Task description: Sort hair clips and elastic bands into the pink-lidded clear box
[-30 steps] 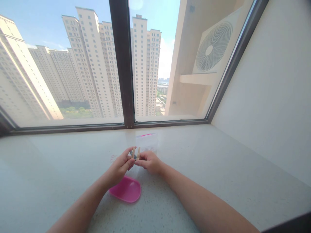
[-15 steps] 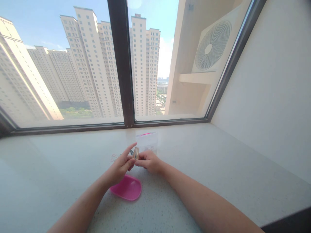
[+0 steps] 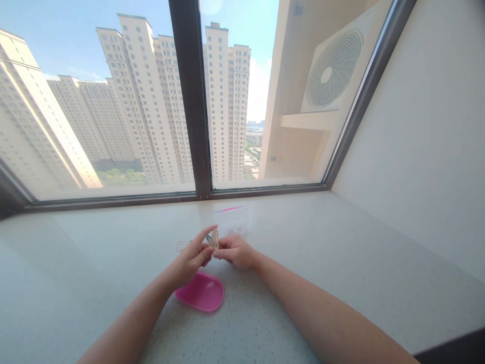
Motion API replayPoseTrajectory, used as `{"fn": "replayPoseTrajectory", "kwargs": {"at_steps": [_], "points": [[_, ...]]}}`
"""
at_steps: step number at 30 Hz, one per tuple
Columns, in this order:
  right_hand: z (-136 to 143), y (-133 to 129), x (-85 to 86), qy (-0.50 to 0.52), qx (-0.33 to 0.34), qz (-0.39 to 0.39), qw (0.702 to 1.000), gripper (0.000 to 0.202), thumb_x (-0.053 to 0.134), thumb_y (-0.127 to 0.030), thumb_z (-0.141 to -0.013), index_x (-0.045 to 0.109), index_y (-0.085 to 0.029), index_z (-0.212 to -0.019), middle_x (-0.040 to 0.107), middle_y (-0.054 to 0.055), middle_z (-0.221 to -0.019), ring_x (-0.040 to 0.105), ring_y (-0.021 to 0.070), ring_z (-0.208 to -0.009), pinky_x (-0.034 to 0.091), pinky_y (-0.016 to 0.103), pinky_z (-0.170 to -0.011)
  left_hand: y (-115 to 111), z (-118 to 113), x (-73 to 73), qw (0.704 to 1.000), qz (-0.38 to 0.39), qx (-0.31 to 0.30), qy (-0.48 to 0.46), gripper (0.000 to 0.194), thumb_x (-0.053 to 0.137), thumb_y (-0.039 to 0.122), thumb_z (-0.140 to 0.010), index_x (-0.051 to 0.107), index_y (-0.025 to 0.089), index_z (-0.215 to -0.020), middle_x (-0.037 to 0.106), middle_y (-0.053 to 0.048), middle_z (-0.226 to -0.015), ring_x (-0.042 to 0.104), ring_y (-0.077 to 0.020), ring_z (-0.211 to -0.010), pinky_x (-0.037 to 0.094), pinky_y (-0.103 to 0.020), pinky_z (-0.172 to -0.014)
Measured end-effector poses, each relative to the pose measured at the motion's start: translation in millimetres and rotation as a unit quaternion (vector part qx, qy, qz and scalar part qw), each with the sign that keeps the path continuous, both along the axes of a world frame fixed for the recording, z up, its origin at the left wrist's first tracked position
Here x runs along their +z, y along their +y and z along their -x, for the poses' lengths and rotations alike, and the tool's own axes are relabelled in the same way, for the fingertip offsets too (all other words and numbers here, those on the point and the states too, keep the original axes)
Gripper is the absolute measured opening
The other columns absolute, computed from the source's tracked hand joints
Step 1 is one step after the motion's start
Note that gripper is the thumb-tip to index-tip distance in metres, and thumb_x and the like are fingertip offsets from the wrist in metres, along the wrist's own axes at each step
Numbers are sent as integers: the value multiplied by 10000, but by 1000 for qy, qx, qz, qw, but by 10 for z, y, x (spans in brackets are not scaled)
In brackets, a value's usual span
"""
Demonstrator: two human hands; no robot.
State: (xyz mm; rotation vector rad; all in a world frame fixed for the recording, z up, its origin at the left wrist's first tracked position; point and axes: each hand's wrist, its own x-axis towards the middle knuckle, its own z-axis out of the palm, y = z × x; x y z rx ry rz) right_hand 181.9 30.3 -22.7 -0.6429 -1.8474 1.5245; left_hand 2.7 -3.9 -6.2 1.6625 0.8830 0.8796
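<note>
Between my hands stands a small wooden clothespin (image 3: 214, 239), its two pale slats close together at the top. The thumb and fingers of my left hand (image 3: 193, 259) pinch it low on the left side, the index finger stretched up along it. From the right, the fingertips of my right hand (image 3: 237, 252) close on its lower part. Partly behind the left fingers is a dark slim item (image 3: 208, 236), too small to name. Under my left wrist sits a shallow pink dish (image 3: 206, 296), partly hidden by the hand.
A clear zip bag (image 3: 231, 217) with a pink seal lies behind my hands, small pieces inside it. Small thin ring-like items (image 3: 182, 245) lie left of my left hand. The pale speckled sill (image 3: 303, 242) meets a dark window frame (image 3: 202, 193) and a white wall (image 3: 417, 151).
The clothespin's slats have come closer together at the top, and the left index finger has bent in toward it. Everything sits slightly further right in view.
</note>
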Motion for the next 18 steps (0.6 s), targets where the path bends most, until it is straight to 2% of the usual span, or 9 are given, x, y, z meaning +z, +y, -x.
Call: {"fn": "replayPoseTrajectory", "kwargs": {"at_steps": [18], "points": [[-49, 30, -26, 37, 47, 74, 995, 270, 657, -319, -717, 478, -142, -619, 364, -78, -443, 265, 44, -377, 167, 222, -396, -22, 1, 58, 1000, -13, 4, 19, 574, 436, 360, -911, 247, 144, -1407, 375, 70, -587, 318, -104, -548, 251, -253, -532]]}}
